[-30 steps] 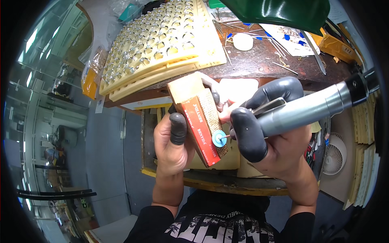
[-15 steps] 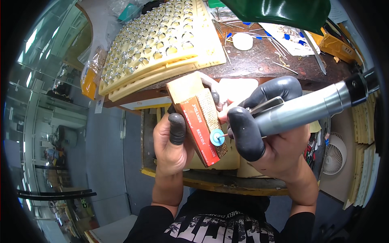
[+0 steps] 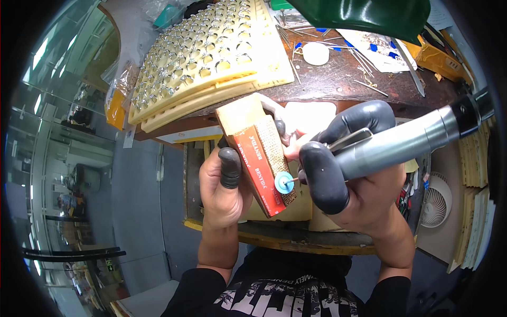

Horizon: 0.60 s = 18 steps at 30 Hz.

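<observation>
My left hand (image 3: 224, 185), with black finger covers, is closed around a wooden block (image 3: 240, 115). A red printed label (image 3: 257, 169) and a rough, gritty tan strip (image 3: 270, 141) lie along the block's faces. Black-covered fingers of my right hand (image 3: 369, 198) grip a silver rotary handpiece (image 3: 406, 142) like a pen. At the tip of its thin shaft sits a small light-blue polishing disc (image 3: 283, 183), which appears to touch the lower end of the gritty strip. Most of my left fingers are hidden behind the block.
Cream trays (image 3: 211, 79) carrying many silver rings stand at the back left of the bench (image 3: 338, 84). Thin metal burs (image 3: 364, 63), a white round lid (image 3: 316, 53) and tweezers (image 3: 412, 68) lie beyond. A green lamp shade (image 3: 369, 18) overhangs; an open drawer (image 3: 296, 240) sits below my hands.
My right hand, the handpiece and the blue disc have shifted very slightly to the right and down. The block in my left hand has barely moved.
</observation>
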Tool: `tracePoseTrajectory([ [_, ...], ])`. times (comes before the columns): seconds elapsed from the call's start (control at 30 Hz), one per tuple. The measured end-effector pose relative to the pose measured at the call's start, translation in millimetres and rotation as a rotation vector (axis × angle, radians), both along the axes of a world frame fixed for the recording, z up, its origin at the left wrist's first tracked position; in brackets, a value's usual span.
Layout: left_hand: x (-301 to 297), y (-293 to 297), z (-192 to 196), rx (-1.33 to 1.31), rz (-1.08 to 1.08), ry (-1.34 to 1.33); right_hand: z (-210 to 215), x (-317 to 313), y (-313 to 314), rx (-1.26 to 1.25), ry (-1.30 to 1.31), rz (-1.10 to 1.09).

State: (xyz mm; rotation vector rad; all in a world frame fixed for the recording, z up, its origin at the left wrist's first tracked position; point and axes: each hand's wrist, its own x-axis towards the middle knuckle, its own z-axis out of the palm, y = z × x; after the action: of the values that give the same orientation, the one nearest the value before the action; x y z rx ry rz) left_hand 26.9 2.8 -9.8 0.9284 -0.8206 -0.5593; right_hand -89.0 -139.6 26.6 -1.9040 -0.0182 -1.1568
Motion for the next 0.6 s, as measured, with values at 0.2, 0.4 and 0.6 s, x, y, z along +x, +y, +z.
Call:
tracePoseTrajectory([
  [0.2,1.3,0.4,-2.9,-0.002,-0.001,0.004,-1.4,-1.6,-0.6,-0.02,0.067,-0.005],
  [0.4,-0.1,2.1,-2.0,0.034,0.025,-0.001,-4.1,-0.4,2.7,0.022,0.057,-0.005],
  [0.6,-0.7,2.1,-1.7,0.04,0.045,-0.03,-1.1,-0.3,-0.3,-0.041,0.057,-0.007],
])
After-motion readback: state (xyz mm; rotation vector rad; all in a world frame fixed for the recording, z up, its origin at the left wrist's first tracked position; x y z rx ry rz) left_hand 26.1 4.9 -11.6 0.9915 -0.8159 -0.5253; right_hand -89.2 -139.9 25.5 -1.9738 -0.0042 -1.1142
